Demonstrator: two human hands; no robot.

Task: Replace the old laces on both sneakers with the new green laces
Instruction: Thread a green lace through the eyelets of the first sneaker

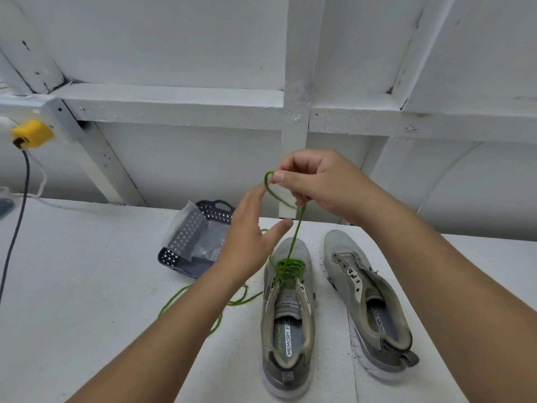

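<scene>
Two grey sneakers stand side by side on the white table. The left sneaker [287,315] has a green lace [293,242] threaded through its lower eyelets. One end of the lace rises taut to my right hand [316,184], which pinches it in a small loop above the shoe. My left hand [252,237] hovers just left of the lace, fingers straight and spread, holding nothing. The other lace end trails loose across the table to the left. The right sneaker [369,306] has no lace, its eyelets bare.
A dark perforated basket [216,209] with clear plastic wrapping in it sits behind my left hand. A yellow plug [32,133] and a dark cable [17,228] hang at the far left. A white wooden wall frame backs the table [87,286].
</scene>
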